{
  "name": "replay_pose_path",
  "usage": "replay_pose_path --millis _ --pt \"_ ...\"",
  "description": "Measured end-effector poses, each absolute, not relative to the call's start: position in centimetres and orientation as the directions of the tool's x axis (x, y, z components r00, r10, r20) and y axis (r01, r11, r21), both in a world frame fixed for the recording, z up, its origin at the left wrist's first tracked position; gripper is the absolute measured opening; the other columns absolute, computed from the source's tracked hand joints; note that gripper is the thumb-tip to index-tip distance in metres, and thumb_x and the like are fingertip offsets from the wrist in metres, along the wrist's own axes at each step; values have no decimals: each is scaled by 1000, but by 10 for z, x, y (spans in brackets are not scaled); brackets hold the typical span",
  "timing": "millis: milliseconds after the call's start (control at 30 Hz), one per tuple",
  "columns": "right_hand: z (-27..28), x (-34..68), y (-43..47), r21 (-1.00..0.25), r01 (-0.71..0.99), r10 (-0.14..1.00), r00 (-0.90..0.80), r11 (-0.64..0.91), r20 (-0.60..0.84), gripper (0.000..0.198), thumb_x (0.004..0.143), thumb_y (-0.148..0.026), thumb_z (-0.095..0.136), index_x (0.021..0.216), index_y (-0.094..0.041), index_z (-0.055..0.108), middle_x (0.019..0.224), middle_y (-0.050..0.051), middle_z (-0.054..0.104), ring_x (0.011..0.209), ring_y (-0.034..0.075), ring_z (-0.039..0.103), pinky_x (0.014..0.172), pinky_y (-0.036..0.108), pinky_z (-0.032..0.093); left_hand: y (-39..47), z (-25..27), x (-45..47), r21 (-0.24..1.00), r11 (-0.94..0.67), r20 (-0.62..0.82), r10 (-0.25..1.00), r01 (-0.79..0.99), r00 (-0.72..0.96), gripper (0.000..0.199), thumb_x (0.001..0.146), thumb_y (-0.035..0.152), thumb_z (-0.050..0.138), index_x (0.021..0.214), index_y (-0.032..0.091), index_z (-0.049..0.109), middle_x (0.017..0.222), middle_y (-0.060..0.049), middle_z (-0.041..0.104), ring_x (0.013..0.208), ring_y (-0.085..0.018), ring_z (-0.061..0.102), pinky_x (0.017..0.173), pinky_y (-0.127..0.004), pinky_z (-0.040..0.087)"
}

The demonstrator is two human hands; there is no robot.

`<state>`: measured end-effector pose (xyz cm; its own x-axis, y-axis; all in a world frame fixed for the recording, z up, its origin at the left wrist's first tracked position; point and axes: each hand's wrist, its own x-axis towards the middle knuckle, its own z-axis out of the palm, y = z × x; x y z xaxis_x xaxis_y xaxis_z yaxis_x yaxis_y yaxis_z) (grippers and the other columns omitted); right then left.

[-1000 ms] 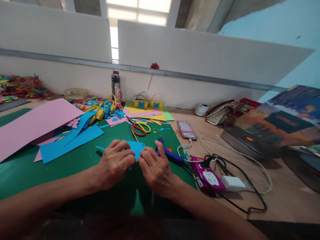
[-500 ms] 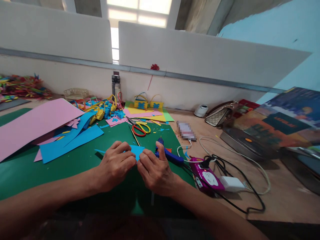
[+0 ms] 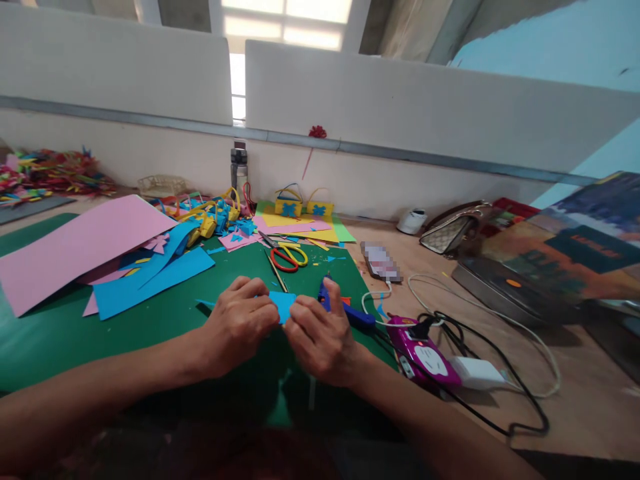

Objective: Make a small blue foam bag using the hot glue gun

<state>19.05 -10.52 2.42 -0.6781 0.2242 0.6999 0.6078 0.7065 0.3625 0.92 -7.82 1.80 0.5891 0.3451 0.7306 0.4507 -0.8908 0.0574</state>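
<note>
2 hands hold blue ppr

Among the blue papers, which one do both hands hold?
The small blue paper between the left hand and right hand; the larger blue sheet lies farther left, touched by neither.
</note>
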Motion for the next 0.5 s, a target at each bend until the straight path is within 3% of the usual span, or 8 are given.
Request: replay_pose_path --millis 133,267,400,500 --pt "33 193 -105 112 713 355 -471 692 808 21 82 -11 45 63 -19 47 65 1 56 66 13 55 97 50 29 -73 23 7 365 -790 666 591 492 456 12 77 18 62 65 16 58 61 1 57 65 -13 48 62 -26 34" --pt "35 195 -103 -80 743 477 -339 664 811 22 85 -12 46 64 -21 46 65 -2 57 63 12 55 96 47 29 -73 33 8 690 -607 463 789 394 405 9 70 16 67 68 15 58 65 2 59 61 -10 51 57 -21 37" --pt "33 195 -99 -222 704 543 -268 674 796 14 85 -12 50 81 -22 58 85 2 66 84 17 61 95 46 28 -76 40 9 822 -466 333 860 328 388 10 67 14 67 65 14 57 62 4 58 59 -8 51 56 -18 38" --pt "31 194 -100 -310 651 583 -254 693 772 13 85 -18 52 76 -22 60 86 3 66 91 20 60 91 46 31 -76 41 9 846 -433 299 869 312 394 10 66 15 67 64 13 57 61 4 58 59 -8 50 56 -18 38"
